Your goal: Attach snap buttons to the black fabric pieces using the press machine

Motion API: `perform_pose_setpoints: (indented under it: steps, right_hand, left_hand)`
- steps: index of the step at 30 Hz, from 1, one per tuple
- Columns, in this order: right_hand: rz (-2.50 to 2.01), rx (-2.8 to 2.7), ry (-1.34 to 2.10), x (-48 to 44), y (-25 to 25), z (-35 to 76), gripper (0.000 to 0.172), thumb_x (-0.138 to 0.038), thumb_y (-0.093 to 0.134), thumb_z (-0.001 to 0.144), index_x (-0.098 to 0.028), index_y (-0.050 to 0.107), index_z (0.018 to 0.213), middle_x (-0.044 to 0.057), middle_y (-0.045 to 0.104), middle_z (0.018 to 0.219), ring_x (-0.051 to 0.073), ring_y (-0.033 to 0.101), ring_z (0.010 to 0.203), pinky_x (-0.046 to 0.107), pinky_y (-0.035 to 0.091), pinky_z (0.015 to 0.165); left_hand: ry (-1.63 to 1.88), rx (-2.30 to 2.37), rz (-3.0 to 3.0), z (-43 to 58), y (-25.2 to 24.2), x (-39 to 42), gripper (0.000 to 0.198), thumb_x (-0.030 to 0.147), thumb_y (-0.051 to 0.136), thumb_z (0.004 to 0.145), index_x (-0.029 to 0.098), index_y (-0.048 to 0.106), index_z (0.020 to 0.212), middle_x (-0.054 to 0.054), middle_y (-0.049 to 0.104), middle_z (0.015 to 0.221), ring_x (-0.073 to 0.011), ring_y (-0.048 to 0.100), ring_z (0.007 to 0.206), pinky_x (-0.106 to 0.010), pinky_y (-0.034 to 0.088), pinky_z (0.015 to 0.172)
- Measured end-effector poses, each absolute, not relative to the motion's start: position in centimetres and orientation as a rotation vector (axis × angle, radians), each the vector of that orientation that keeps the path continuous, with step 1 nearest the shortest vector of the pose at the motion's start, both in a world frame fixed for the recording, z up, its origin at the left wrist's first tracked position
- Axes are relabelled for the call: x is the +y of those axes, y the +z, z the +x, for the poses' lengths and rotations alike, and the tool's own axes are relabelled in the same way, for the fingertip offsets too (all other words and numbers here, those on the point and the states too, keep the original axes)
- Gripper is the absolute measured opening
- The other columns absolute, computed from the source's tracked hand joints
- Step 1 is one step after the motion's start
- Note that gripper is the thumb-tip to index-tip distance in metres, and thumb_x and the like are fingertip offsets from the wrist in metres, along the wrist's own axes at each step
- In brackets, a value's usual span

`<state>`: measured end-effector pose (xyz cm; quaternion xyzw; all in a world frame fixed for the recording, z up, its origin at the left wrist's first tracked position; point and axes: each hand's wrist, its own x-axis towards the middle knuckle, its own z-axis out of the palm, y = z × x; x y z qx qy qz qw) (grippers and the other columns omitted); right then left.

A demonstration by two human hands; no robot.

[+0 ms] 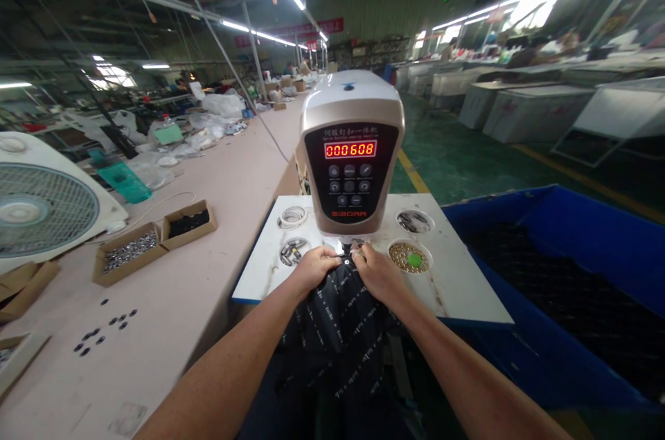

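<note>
A button machine (352, 107) with a red digital display stands at the centre, on a white worktop (467, 287). Black fabric with white lettering (343, 315) hangs from the front of the machine down over the lap. My left hand (314, 267) pinches its upper edge on the left, just below the machine head. On the right, my right hand (377, 272) pinches the same edge. Between the two hands a small round metal fastener (347, 262) shows on the fabric. The fingertips partly hide the machine's working point.
Round wells in the worktop hold metal parts and gold pieces (402, 258). To the left, a pink table (181, 315) carries a fan (41, 197), cardboard boxes (127, 253) and black discs. A blue bin (587, 211) with dark fabric stands at right.
</note>
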<state>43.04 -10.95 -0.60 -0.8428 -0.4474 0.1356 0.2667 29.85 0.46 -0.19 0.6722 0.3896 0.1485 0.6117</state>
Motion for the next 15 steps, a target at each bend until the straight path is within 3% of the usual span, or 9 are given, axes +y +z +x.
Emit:
perform_pose_setpoints:
  steps: [5, 9, 13, 15]
  right_hand:
    - [-2.207, -1.170, 0.397, -11.1, -0.7, 43.2, 0.035, -0.036, 0.042, 0.100, -0.020, 0.062, 0.124, 0.015, 0.073, 0.112, 0.031, 0.067, 0.104, 0.036, 0.043, 0.085]
    - [-2.108, -1.098, 0.415, -11.5, 0.0, 43.1, 0.030, -0.035, 0.051, 0.096, -0.020, 0.067, 0.117, 0.011, 0.074, 0.111, 0.028, 0.067, 0.106, 0.034, 0.044, 0.090]
    - [-1.955, -1.015, 0.406, -13.0, 1.5, 43.5, 0.021, -0.028, 0.057, 0.091, -0.024, 0.074, 0.103, 0.002, 0.076, 0.108, 0.020, 0.067, 0.103, 0.026, 0.045, 0.092]
    - [-1.886, -0.938, 0.398, -15.1, 2.2, 44.2, 0.017, -0.027, 0.062, 0.087, -0.023, 0.076, 0.096, 0.001, 0.077, 0.102, 0.018, 0.068, 0.099, 0.025, 0.047, 0.090]
  left_hand:
    - [0.353, 0.927, 1.615, 29.7, -0.3, 0.5, 0.021, 0.028, 0.069, 0.070, 0.016, 0.065, 0.086, 0.002, 0.064, 0.070, -0.0162, 0.058, 0.067, -0.026, 0.044, 0.067]
    - [0.401, 0.925, 1.738, 29.3, 0.9, -0.1, 0.027, 0.037, 0.067, 0.072, 0.016, 0.068, 0.089, -0.004, 0.071, 0.085, -0.0227, 0.065, 0.085, -0.032, 0.049, 0.081]
    - [0.525, 0.994, 1.877, 26.1, 2.3, -1.6, 0.050, 0.055, 0.062, 0.076, 0.016, 0.066, 0.108, -0.012, 0.069, 0.112, -0.0325, 0.061, 0.112, -0.045, 0.043, 0.103]
    - [0.593, 1.100, 2.014, 22.6, 2.1, -2.0, 0.061, 0.065, 0.054, 0.078, 0.020, 0.063, 0.119, -0.010, 0.066, 0.122, -0.0329, 0.063, 0.110, -0.046, 0.048, 0.098]
